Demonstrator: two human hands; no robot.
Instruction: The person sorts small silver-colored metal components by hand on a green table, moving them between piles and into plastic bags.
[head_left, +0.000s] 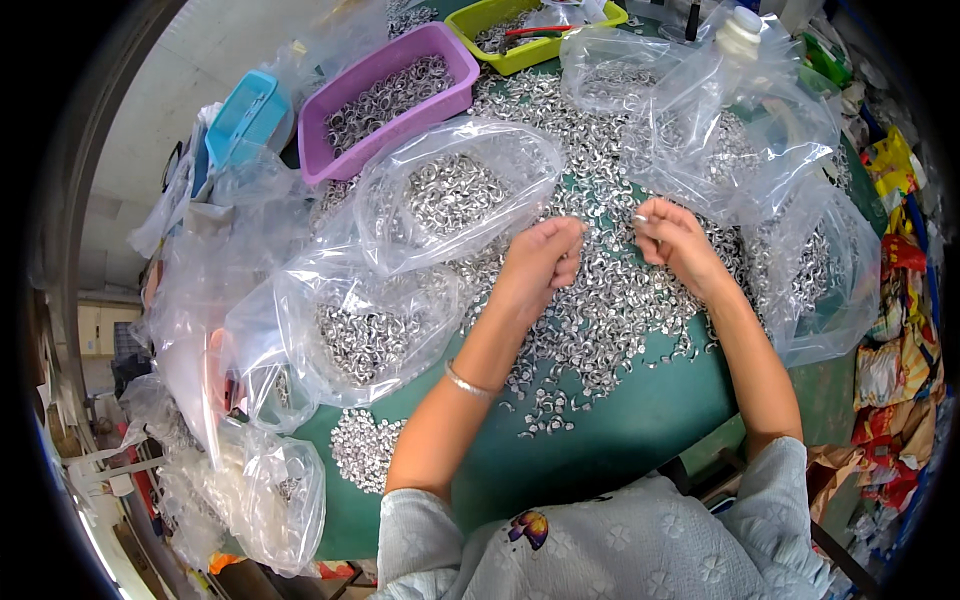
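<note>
Over a wide heap of small curved silver metal pieces (600,320), my two hands are raised a little apart. My left hand (545,260) is closed with its fingers curled in; whatever is in the pinch is too small to make out. Between the thumb and forefinger of my right hand (676,240) shows a small silver metal piece (640,218). Just left of my left hand lies an open clear plastic bag (390,215) of similar pieces. A second bag (290,320) with more pieces sits nearer, beside my left forearm.
A purple tub (312,120) of pieces and a lime-green tray (520,58) stand at the back. Behind the left bags is a light-blue basket (240,110). Clear bags (690,130) and a white bottle (740,35) are at the far right. The green table (640,400) shows in front.
</note>
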